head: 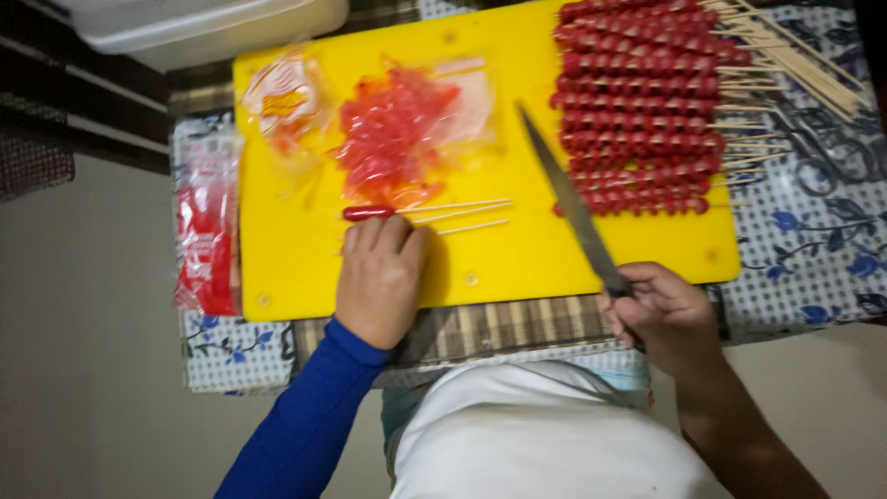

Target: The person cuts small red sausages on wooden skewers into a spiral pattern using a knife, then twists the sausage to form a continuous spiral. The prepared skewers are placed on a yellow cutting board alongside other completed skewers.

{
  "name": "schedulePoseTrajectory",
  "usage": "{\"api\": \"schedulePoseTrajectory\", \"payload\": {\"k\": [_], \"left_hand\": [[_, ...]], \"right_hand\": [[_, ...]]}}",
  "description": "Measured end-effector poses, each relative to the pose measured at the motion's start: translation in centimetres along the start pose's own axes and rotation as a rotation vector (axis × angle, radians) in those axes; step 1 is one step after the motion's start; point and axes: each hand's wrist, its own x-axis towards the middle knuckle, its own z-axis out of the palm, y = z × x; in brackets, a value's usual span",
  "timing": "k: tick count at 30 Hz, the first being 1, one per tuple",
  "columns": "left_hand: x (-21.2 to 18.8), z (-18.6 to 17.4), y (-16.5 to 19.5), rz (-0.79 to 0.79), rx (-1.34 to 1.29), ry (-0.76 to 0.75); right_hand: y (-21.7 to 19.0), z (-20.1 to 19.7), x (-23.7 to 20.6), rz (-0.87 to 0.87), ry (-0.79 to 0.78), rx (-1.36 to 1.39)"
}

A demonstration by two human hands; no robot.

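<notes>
Yellow board (554, 249), sausage (368, 212) under your fingertips
Your left hand (379, 277) presses flat beside the sausage and skewers (462, 214); your right hand (661, 314) grips a knife (573, 208). Wrappers (397, 134) lie behind, finished sticks (637, 111) right.

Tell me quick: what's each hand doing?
Left hand: fingers on a red sausage on the yellow board, no closed grip.
Right hand: closed on a knife.

Sausage (368, 212) lies on cutting board (517, 249), left of skewered rows (637, 111).
</notes>
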Motion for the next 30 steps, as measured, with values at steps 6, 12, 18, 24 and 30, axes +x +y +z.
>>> {"api": "schedulePoseTrajectory", "payload": {"k": [6, 12, 18, 24, 30], "left_hand": [[1.3, 0.3, 1.4, -0.038, 0.073, -0.045], [-1.1, -2.4, 1.9, -0.072, -0.126, 0.162], [-9.2, -1.2, 1.6, -0.384, -0.759, 0.586], [-16.0, 3.9, 1.6, -0.539, -1.104, 0.722], [-20.5, 3.9, 0.6, -0.531, -0.799, 0.64]], "right_hand": [[-0.8, -1.1, 0.4, -0.026, -0.112, 0.143], [-1.4, -0.8, 0.4, -0.019, -0.135, 0.178], [-3.4, 1.2, 0.9, 0.047, -0.213, -0.128], [-4.8, 9.9, 1.5, -0.101, -0.487, -0.58], [-5.6, 16.8, 1.9, 0.035, -0.513, -1.24]]}}
